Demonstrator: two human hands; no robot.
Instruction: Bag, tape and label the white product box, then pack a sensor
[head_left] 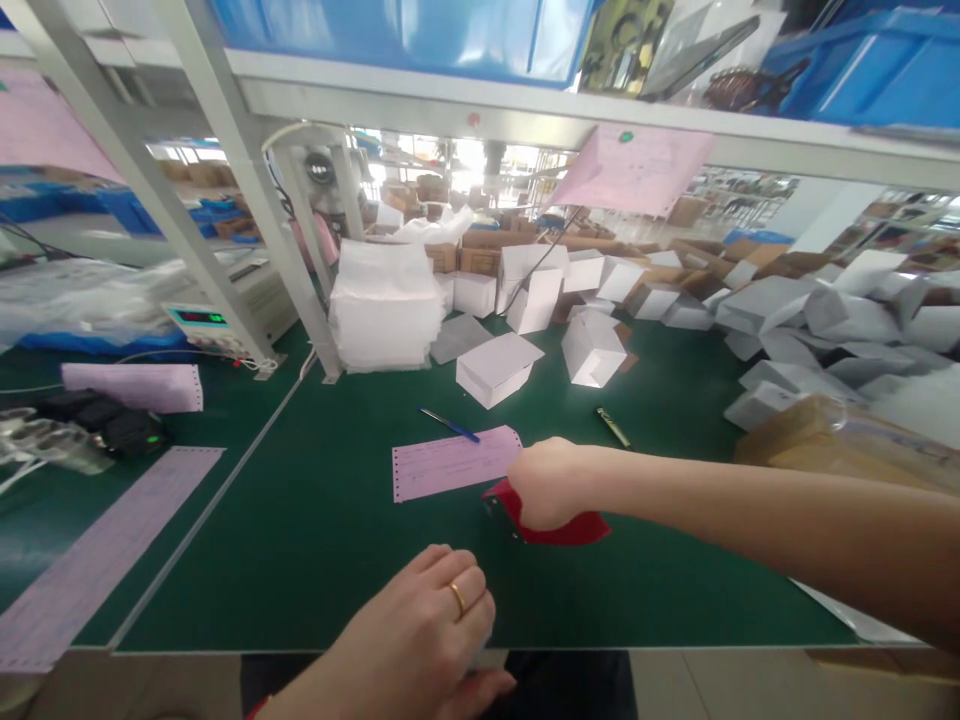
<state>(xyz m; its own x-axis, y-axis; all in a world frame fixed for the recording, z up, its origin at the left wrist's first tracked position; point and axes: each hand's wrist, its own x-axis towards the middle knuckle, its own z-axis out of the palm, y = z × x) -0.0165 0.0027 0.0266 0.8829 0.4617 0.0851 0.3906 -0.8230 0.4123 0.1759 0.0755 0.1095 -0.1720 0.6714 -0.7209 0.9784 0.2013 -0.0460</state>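
My right hand [551, 483] is closed around a red object [577, 528] with a dark, shiny left edge, just above the green table near the pink printed sheet [450, 465]. My left hand [431, 625], with a gold ring, is at the table's front edge, its fingers curled and pressed together; a small pale bit shows beneath them, too hidden to name. A blue pen [448, 424] lies at the top of the sheet. Behind it stands a white box [497, 368].
White foam sheets [386, 305] are stacked beside the shelf post. Another white box [592, 348] and a small dark tube [613, 428] lie behind my right arm. Many white boxes [787, 305] and a brown carton [825, 440] fill the right side. A long printed sheet [112, 550] lies left.
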